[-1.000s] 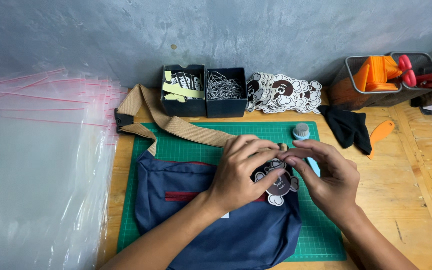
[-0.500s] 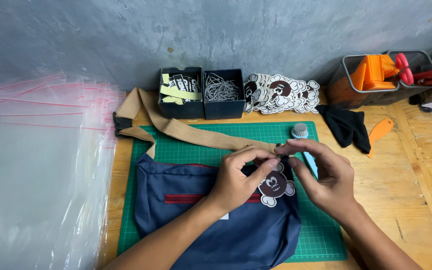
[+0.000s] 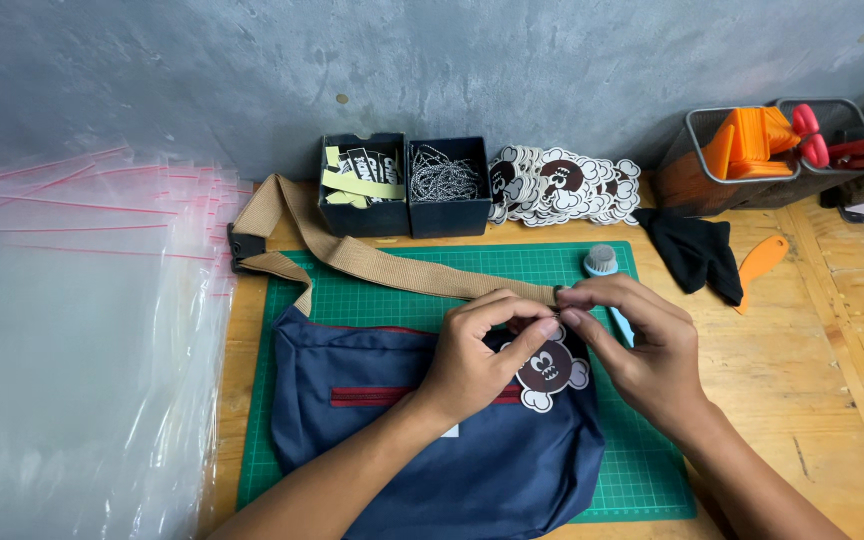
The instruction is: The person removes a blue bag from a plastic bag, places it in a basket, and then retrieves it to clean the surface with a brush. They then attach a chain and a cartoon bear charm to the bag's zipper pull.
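Crowding the back of the wooden counter (image 3: 822,330), along the grey wall in the upper half of the frame, are two small black open boxes: one (image 3: 362,186) holding yellow and black paper tags, the other (image 3: 449,186) holding a tangle of silver ball chains. Just right of them a heap of brown-and-white cartoon-shaped cutout tags (image 3: 562,186) is lying, and further right wire mesh baskets (image 3: 752,150) are holding orange and red plastic pieces. A black cloth (image 3: 697,255) and an orange flat plastic tool (image 3: 760,262) are lying near the right edge of the green cutting mat (image 3: 372,300). A stack of clear zip bags with red seal lines (image 3: 72,330) is filling the left side of the frame. A small light-blue tool with a grey round top (image 3: 604,265) is standing just behind the hands.

The left hand (image 3: 477,350) is curling its fingers, thumb and forefinger pinching together at something too small to make out. The right hand (image 3: 637,345) is meeting it fingertip to fingertip, also pinched nearly closed.

The navy fabric sling bag with a red zipper (image 3: 402,440) is lying flat on the mat in the lower centre, under both hands, its tan webbing strap (image 3: 352,255) running toward the upper left. One brown-and-white cartoon tag (image 3: 549,372) is resting on the bag directly below the joined fingertips.
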